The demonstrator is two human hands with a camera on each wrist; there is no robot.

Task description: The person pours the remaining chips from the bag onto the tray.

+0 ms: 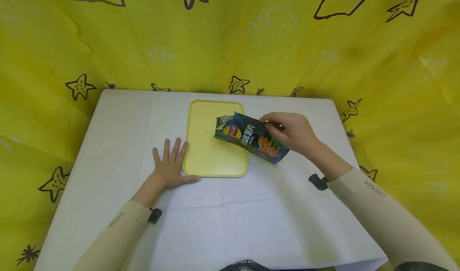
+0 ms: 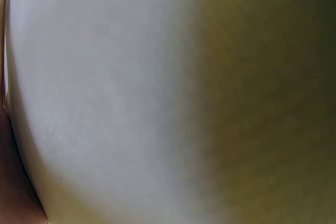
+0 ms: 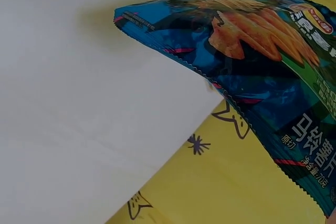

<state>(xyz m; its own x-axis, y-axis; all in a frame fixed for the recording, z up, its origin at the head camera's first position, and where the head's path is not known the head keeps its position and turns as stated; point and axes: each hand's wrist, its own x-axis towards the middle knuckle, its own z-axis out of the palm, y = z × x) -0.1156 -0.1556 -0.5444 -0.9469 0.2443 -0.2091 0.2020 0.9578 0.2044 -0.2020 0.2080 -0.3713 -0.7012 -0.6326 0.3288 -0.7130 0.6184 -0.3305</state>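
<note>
My right hand point(image 1: 292, 132) pinches the upper right edge of a dark blue-green bag of potato chips point(image 1: 248, 133), thumb against fingers. The bag's left end overlaps the right side of a yellow tray point(image 1: 215, 143) in the head view. In the right wrist view the chip bag point(image 3: 252, 51) fills the right side, its crimped edge hanging over the white tabletop. My left hand point(image 1: 170, 167) lies flat with fingers spread, its fingertips and thumb right at the tray's lower left corner. The left wrist view shows mostly blurred white and yellowish surfaces, with the left hand hidden.
A white cloth covers the table point(image 1: 118, 151) under the tray. Behind and at both sides hangs a yellow curtain point(image 1: 215, 39) with dark star drawings. A dark object point(image 1: 246, 266) pokes in at the table's near edge.
</note>
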